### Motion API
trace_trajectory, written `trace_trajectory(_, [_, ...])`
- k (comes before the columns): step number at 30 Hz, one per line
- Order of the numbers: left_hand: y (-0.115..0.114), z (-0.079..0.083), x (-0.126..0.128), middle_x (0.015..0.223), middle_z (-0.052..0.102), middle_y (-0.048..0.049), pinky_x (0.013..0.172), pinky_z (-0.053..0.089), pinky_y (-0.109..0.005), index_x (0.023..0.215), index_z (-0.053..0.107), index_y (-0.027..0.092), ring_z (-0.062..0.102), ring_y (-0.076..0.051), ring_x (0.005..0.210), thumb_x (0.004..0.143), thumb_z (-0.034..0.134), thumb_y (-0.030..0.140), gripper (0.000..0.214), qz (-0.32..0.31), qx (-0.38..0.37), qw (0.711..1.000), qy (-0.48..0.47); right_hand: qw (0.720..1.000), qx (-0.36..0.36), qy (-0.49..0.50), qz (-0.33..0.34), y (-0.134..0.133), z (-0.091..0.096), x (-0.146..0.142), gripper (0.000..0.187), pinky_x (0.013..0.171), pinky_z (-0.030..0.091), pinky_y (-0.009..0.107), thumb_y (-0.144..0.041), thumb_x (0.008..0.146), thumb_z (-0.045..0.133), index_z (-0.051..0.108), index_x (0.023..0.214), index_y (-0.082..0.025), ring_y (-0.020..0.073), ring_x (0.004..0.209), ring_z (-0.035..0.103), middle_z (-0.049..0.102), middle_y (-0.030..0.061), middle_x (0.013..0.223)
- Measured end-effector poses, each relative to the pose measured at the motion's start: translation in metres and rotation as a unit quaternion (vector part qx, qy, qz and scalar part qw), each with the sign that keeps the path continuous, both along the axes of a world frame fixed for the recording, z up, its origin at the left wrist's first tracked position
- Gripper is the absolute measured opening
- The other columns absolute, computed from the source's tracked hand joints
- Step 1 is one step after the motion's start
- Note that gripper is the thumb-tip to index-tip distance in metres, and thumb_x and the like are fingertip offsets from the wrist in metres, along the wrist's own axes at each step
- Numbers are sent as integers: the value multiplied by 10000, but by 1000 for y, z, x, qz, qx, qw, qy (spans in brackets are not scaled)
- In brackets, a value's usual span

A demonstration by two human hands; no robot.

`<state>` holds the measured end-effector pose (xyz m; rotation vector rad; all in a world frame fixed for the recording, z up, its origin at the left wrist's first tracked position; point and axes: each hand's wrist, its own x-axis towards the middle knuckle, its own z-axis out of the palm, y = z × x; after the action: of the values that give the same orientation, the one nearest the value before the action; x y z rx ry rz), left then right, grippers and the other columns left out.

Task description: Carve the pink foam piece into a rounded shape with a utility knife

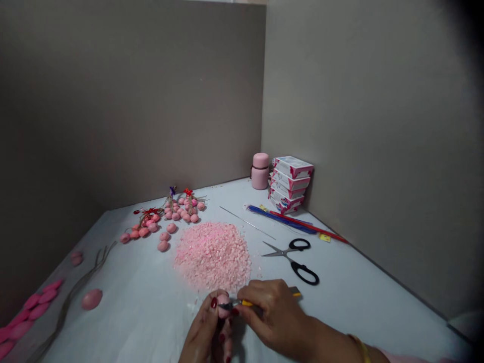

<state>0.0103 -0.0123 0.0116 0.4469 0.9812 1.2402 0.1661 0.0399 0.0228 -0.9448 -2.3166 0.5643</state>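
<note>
Fingers of the left hand [204, 330] are curling around a pink ball [223, 308], holding it at the bottom center of the frame. The right hand [270, 315] is clenching a yellow-handled tool [246, 303], and its metal tip is reaching the ball from the right. Just above the hands, a pile of pink flakes [212, 257] is spreading across the white table [351, 287]. More pink balls [163, 236] are lying to the upper left of the pile, with red bows [188, 192] and a purple bow [172, 190] standing among them. Scissors [293, 259] are resting right of the pile, below a thin needle [245, 222] and blue and red sticks [295, 222]. Stacked boxes [291, 181] are standing in the far corner beside a pink jar [260, 171]. At lower left, pink ovals [32, 312] are lying near thin stems [71, 297] and two single balls [92, 299].
</note>
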Motion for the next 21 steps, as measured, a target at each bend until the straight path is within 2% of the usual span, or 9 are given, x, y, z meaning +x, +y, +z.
trace_trajectory(5, [-4,1,3,532,537,59,350,373,-133,854,690,187,434,-57,432,592,783,535,445,6,-7,1000,10,996,-38,-2,-83,8,-2,2,344,547,324,241,-322,937,450,572,640,-199,134,561,543,596,-11,597])
trace_trajectory(11, [2,-5,0,526,546,58,315,387,-137,710,679,170,426,-58,421,581,831,442,337,33,26,999,-28,999,-15,41,14,-3,0,-1,258,573,346,232,-304,925,475,625,740,-203,128,594,559,630,-9,653])
trace_trajectory(17, [2,-7,0,553,534,55,332,378,-128,741,692,176,407,-54,442,615,803,464,334,30,52,998,-7,999,5,28,19,-6,2,-1,289,550,336,242,-323,931,456,610,723,-194,130,568,546,606,-5,625])
trace_trajectory(21, [4,-8,-1,555,500,66,329,334,-123,680,659,189,340,-39,414,653,777,457,294,8,82,997,-5,1000,19,19,7,-4,1,0,300,542,324,247,-316,931,446,590,700,-189,132,565,542,592,-3,611])
